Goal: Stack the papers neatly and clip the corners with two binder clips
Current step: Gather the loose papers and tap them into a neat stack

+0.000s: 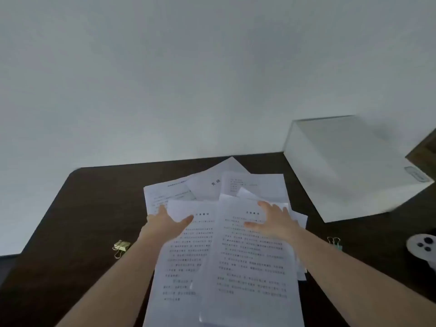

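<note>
- Fingers (271, 210) of the right hand (276, 220) lie spread and flat on the top sheet of the papers (247, 260), thumb stretched out to the left.
- Left hand (165, 223) grips a sheet's upper left corner: thumb on top of the paper, the other fingers tucked beneath and mostly hidden.
- Papers lie fanned and crooked in the middle of the dark table (89, 208), several printed sheets overlapping at different angles, some poking out toward the wall.
- One yellow clip (121, 247) rests on the table left of the left forearm, apart from the papers.
- A second clip (335, 241), greenish, sits right of the right forearm, partly hidden behind it.
- White box (349, 168) stands at the far right of the table.
- Some white, round device (422, 249) with dark buttons shows at the right edge.
</note>
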`<state>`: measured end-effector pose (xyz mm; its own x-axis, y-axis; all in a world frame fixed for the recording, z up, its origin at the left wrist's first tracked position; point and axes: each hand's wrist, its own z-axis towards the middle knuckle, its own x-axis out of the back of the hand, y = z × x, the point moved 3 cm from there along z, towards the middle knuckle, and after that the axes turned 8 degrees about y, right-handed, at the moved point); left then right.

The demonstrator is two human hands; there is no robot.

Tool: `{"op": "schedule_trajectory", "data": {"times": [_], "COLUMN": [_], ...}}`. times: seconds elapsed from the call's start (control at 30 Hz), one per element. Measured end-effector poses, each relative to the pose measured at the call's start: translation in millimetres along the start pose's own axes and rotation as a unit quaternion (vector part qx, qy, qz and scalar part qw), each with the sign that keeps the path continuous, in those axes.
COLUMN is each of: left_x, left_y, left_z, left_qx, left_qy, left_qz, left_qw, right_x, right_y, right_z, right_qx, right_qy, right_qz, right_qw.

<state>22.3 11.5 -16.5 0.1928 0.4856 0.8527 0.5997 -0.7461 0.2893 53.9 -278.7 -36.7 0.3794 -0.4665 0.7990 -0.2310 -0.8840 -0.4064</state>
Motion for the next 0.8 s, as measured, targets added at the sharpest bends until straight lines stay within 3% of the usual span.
{"op": "schedule_trajectory", "data": {"times": [0.13, 0.3, 0.47, 0.6, 0.8], "left_x": [-15, -23, -24, -33, -39], "left_y": [-9, -17, -5, 10, 23], "left_z": [-1, 6, 4, 9, 16], "left_qx": [0.050, 0.059, 0.109, 0.125, 0.078], "left_qy": [-0.011, 0.025, 0.060, 0.041, 0.037], "left_qz": [-0.021, 0.003, -0.121, -0.195, -0.190], "left_qw": [0.998, 0.998, 0.985, 0.972, 0.978], "right_x": [1, -10, -8, -6, -7], "right_y": [22, 41, 35, 26, 10], "right_z": [-4, -5, 0, 9, 24], "right_qx": [-0.104, -0.163, -0.147, -0.129, -0.072], "right_qy": [0.073, 0.088, 0.144, 0.155, 0.177], "right_qz": [-0.070, -0.060, -0.060, -0.017, 0.038], "right_qw": [0.989, 0.981, 0.977, 0.979, 0.981]}}
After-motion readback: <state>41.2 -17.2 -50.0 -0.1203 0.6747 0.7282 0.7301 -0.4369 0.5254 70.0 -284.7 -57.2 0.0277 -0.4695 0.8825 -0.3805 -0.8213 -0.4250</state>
